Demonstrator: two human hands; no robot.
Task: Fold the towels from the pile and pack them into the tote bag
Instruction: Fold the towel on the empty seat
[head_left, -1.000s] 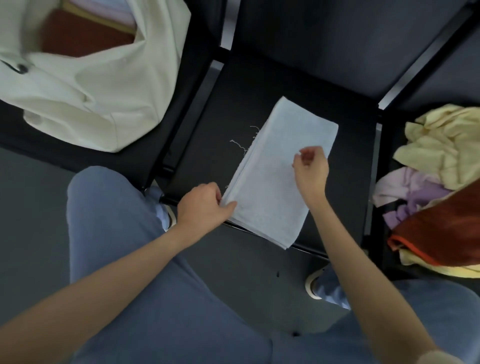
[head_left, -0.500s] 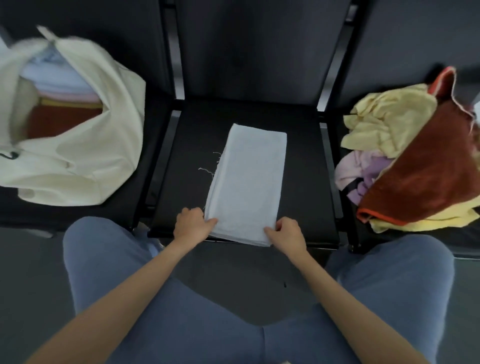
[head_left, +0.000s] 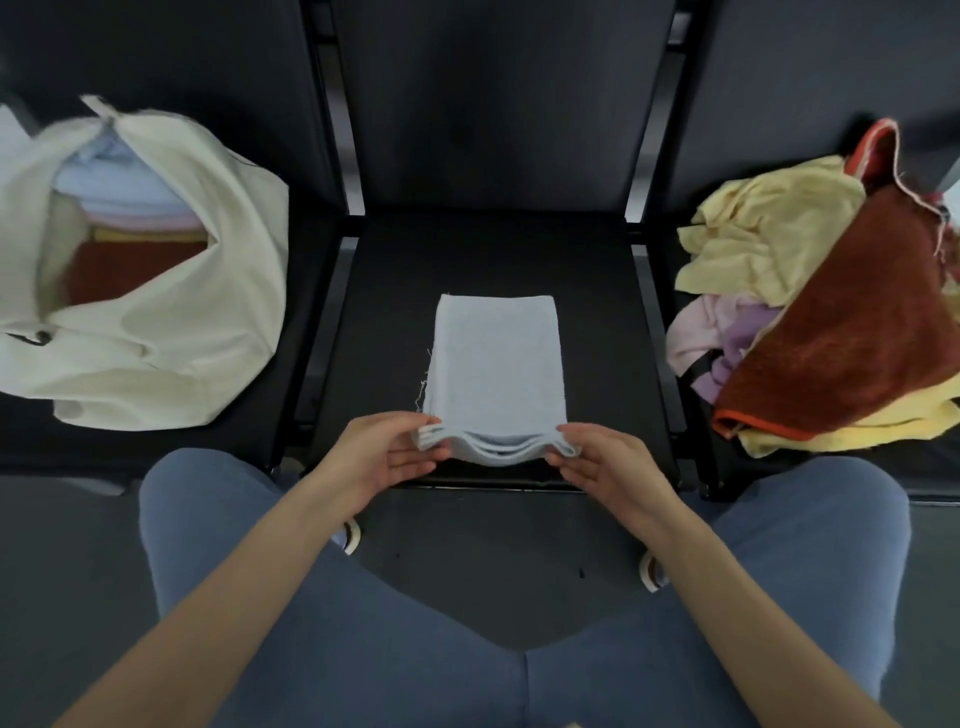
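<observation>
A folded pale blue towel (head_left: 496, 364) lies on the middle black seat (head_left: 493, 254). Its near end is lifted off the seat, showing several layers. My left hand (head_left: 384, 452) pinches the near left corner and my right hand (head_left: 602, 460) pinches the near right corner. A cream tote bag (head_left: 171, 322) sits on the left seat, its mouth open, with folded towels (head_left: 130, 208) stacked inside in light blue, pink, yellow and rust. The pile of unfolded towels (head_left: 831, 312), yellow, lilac and rust, rests on the right seat.
Dark seat backs rise behind all three seats. Metal armrest rails (head_left: 654, 332) separate the middle seat from its neighbours. My knees in blue trousers (head_left: 467, 649) fill the bottom of the view, close to the seat's front edge.
Both hands came to the towel's near corners and lifted that end off the seat. The towel now looks shorter than before. My view swung to face the seats squarely.
</observation>
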